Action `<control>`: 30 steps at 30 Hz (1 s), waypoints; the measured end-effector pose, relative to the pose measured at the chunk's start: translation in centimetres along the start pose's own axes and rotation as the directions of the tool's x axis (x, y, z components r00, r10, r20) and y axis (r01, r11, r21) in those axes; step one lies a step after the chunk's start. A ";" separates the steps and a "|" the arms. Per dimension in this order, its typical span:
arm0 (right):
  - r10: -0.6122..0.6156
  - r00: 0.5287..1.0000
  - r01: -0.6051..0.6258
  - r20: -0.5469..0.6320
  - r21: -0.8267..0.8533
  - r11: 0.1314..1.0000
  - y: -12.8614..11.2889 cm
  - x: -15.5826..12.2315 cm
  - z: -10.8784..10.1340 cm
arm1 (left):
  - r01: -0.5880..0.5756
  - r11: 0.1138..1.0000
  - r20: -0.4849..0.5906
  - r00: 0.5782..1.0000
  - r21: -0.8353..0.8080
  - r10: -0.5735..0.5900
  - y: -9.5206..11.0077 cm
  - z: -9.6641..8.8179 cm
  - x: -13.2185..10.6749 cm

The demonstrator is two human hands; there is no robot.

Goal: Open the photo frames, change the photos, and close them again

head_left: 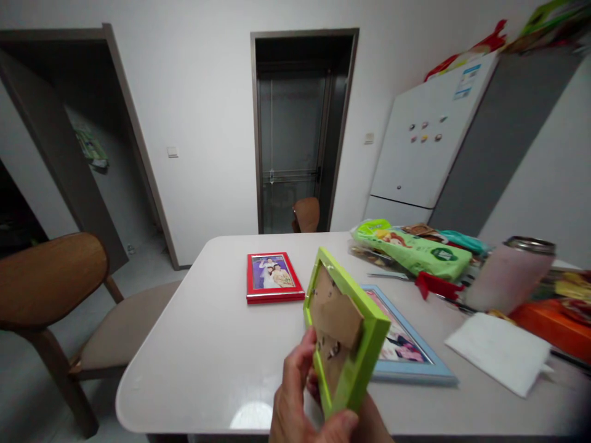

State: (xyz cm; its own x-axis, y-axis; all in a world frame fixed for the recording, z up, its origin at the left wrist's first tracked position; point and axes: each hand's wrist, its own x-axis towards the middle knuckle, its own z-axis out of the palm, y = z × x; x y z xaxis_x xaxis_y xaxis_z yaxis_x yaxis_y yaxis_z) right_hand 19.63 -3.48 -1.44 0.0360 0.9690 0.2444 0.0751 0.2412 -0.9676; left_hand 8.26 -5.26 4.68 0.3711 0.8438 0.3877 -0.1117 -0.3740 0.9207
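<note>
A lime-green photo frame (376, 335) is held upright and tilted above the near side of the table, its brown backboard (335, 307) with stand and metal clips turned toward me. My left hand (293, 394) grips its lower left edge, thumb at the bottom. Behind the lower part of the green frame is my right hand (376, 424), closed against it and largely hidden. A light-blue photo frame (415, 374) lies face up just beyond, partly covered by the green one. Farther left, a red photo frame (276, 296) lies face up, showing a picture of people.
The white table (207, 369) has a rounded left corner. On its right are a green wipes pack (415, 249), a pink tumbler (510, 277), a white tissue (501, 351) and an orange box (554, 326). A wooden chair (55, 277) stands left; a fridge (415, 141) stands back right.
</note>
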 end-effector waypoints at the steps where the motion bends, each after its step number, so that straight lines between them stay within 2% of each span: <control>1: 0.063 0.995 -0.059 -0.078 0.049 0.997 -0.8 0.2 -1.3 | -0.023 0.997 -0.027 0.999 -0.079 0.021 0.7 0.4 0.8; 3: 0.199 0.951 -0.177 -0.237 0.113 0.978 -2.1 0.9 -4.7 | -0.027 0.971 -0.034 0.999 -0.237 0.019 1.9 1.1 2.4; 4: 0.234 0.922 -0.219 -0.309 0.083 0.972 -2.5 1.4 -6.7 | -0.003 0.951 -0.009 1.000 -0.310 0.000 2.1 1.6 3.1; 5: 0.282 0.895 -0.295 -0.345 0.017 0.955 -2.8 1.9 -8.7 | 0.032 0.927 0.025 0.999 -0.374 -0.025 2.0 2.0 3.7; 7: 0.291 0.865 -0.377 -0.410 -0.146 0.915 -2.9 3.0 -12.9 | 0.108 0.881 0.067 0.994 -0.461 -0.087 1.0 3.2 4.6; 8: 0.268 0.859 -0.403 -0.436 -0.255 0.879 -2.7 3.5 -14.8 | 0.146 0.861 0.072 0.989 -0.487 -0.127 0.1 3.8 5.0; 11: 0.201 0.888 -0.422 -0.412 -0.562 0.711 -1.7 4.5 -19.0 | 0.252 0.834 0.062 0.965 -0.490 -0.255 -3.1 5.7 5.7; 14: 0.186 0.909 -0.411 -0.373 -0.725 0.552 -0.6 4.9 -21.0 | 0.319 0.884 0.062 0.946 -0.342 -0.317 -5.4 7.0 6.1; 17: 0.155 0.916 -0.399 -0.369 -0.801 0.446 0.0 4.8 -21.5 | 0.341 0.939 0.043 0.940 -0.053 -0.339 -6.5 7.2 6.1; 19: 0.140 0.918 -0.395 -0.370 -0.829 0.395 0.2 4.7 -21.6 | 0.348 0.936 0.012 0.937 0.060 -0.349 -6.8 6.8 5.9; 22: 0.145 0.918 -0.397 -0.370 -0.846 0.356 0.1 5.0 -21.5 | 0.369 0.925 -0.037 0.929 0.085 -0.367 -7.3 5.5 5.6; 24: 0.101 0.923 -0.384 -0.372 -0.872 0.305 -0.4 5.7 -20.6 | 0.383 0.921 -0.074 0.923 0.079 -0.377 -7.6 3.9 5.6; 25: 0.054 0.934 -0.354 -0.354 -0.891 0.285 -0.7 6.1 -19.7 | 0.391 0.918 -0.097 0.918 0.066 -0.384 -7.8 2.9 5.7; 27: -0.056 0.970 -0.210 -0.235 -0.935 0.286 -1.1 7.5 -16.7 | 0.415 0.910 -0.158 0.900 0.024 -0.406 -8.2 0.6 6.1; 30: -0.134 0.990 0.096 0.052 -0.931 0.353 -1.0 10.2 -10.0 | 0.457 0.887 -0.264 0.848 -0.071 -0.459 -8.7 -2.9 7.0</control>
State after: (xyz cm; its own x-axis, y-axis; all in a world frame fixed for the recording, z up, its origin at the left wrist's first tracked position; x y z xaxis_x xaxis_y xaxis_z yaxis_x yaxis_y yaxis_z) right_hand 29.85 5.65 2.71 -0.0258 0.9296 0.3677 0.9574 0.1288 -0.2585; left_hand 9.11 5.01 -0.52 0.1225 0.9891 -0.0814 0.0047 0.0815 0.9967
